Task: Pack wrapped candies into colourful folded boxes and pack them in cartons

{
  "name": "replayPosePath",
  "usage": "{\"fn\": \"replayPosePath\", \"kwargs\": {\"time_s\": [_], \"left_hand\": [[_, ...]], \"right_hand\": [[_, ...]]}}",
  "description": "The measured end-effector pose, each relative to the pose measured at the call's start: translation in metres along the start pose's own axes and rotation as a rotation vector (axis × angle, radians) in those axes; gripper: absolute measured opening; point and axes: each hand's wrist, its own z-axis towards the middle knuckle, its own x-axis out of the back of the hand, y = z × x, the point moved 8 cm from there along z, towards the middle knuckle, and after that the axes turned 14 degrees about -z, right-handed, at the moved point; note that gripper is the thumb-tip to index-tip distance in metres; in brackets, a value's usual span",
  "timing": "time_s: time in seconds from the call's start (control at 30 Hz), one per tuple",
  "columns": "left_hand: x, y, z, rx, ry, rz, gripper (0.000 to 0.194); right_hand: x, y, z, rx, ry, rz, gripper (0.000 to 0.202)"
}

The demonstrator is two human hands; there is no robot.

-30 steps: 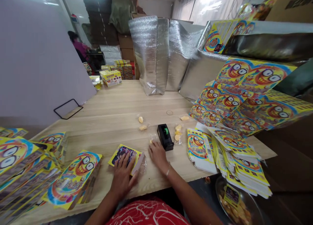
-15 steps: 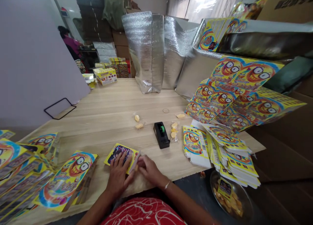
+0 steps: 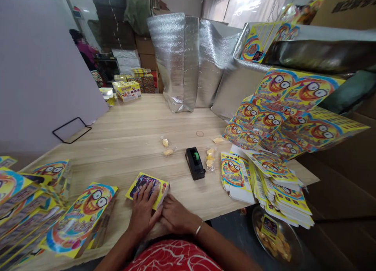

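left hand (image 3: 143,212) lies flat, fingers spread, on the box (image 3: 147,188) at the near edge of the bench (image 3: 132,133); right hand (image 3: 175,215) curls against its right end, grip unclear. uneven pressing could crease it or pop the flap.

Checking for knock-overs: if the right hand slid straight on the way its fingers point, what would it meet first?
The right hand points up-left at the small yellow printed box, which it seems already to touch.
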Motion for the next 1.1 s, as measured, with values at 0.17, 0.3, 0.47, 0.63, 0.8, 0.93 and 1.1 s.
{"fn": "replayPosePath", "kwargs": {"time_s": [0.17,0.3,0.47,0.63,0.8,0.93,1.1], "left_hand": [[0.0,0.0,-0.002,-0.035,0.034,0.069,0.053],[-0.004,-0.001,-0.002,-0.063,0.039,0.117,0.056],[-0.007,-0.002,-0.003,-0.081,0.046,0.148,0.059],[-0.005,-0.001,-0.003,-0.066,0.052,0.125,0.058],[-0.005,-0.003,-0.002,-0.035,0.019,0.066,0.058],[-0.006,-0.003,-0.002,-0.009,-0.002,0.036,0.056],[-0.002,0.0,-0.001,0.018,-0.018,0.026,0.051]], "right_hand": [[0.026,0.03,0.02,0.142,-0.121,0.197,0.033],[0.055,0.134,0.072,-0.362,-0.084,0.072,0.036],[0.054,0.194,0.148,-0.58,0.07,-0.137,0.04],[0.022,0.172,0.139,-0.512,0.039,-0.215,0.031],[0.02,0.123,0.033,-0.501,0.072,-0.232,0.019],[0.035,0.074,-0.045,-0.463,0.258,-0.145,0.01],[0.024,0.03,-0.037,-0.259,0.148,-0.023,0.019]]}}
